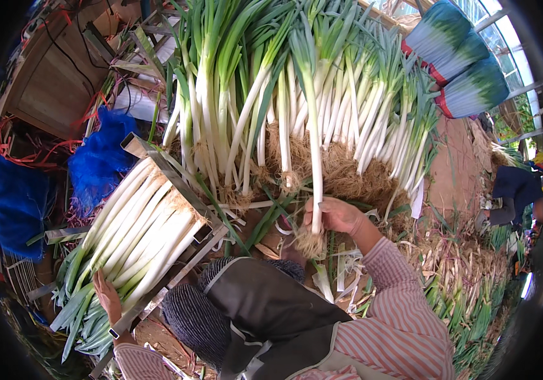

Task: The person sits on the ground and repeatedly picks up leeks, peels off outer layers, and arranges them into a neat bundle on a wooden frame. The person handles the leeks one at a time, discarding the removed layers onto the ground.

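My right hand (338,214) grips a long leek (315,156) near its root end, which hangs over the floor in front of my knees. The stalk stands roughly upright against a big pile of leeks (338,99) with brown roots. At the left, my left hand (108,295) rests flat against a bundle of leeks (143,237) lying in a metal frame (181,190). The bundle's roots lie against the frame's upper right bar, and its green leaves spread to the lower left.
Blue mesh (103,156) lies beside a wooden board (53,80) at the left. Packed bundles (473,90) with red edges stand upper right. Leek trimmings (466,289) cover the ground at the right. Another person (518,194) is at the far right.
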Demonstrator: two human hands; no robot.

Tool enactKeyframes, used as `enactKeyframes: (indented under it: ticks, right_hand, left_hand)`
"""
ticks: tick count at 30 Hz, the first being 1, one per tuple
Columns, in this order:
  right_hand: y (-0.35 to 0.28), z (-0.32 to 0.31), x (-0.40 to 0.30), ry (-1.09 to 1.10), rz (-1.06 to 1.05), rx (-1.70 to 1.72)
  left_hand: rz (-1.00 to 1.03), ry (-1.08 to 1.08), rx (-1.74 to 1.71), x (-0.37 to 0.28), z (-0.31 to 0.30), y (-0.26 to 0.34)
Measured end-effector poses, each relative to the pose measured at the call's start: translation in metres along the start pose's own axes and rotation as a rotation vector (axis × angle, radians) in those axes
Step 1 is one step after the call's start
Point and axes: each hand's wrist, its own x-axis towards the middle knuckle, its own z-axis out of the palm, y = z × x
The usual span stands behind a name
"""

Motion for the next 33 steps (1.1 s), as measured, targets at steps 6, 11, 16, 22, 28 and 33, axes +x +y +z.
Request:
enactKeyframes:
  ticks: [6, 11, 16, 22, 28, 33]
  right_hand:
    - [-0.026, -0.025, 0.042, 0.639, -0.276, -0.225]
    - [-0.045, 0.017, -0.019, 0.651, -0.300, -0.269]
    - [-0.026, 0.050, -0.135, 0.495, -0.312, -0.190]
    - [0.015, 0.096, -0.255, 0.538, -0.283, -0.291]
    - [0.067, 0.140, -0.338, 0.596, -0.173, -0.253]
    - [0.092, 0.154, -0.362, 0.443, -0.212, -0.205]
  left_hand:
    - [-0.017, -0.077, -0.238, 0.009, -0.015, -0.006]
    - [-0.068, 0.173, -0.355, 0.001, -0.068, 0.003]
    - [0.194, 0.563, -0.197, 0.006, -0.164, 0.058]
    - [0.744, 0.510, -0.457, 0.019, -0.204, 0.302]
    - [1.473, 0.398, -0.598, -0.050, -0.208, 0.541]
    - [1.584, 0.290, -0.298, -0.035, -0.238, 0.566]
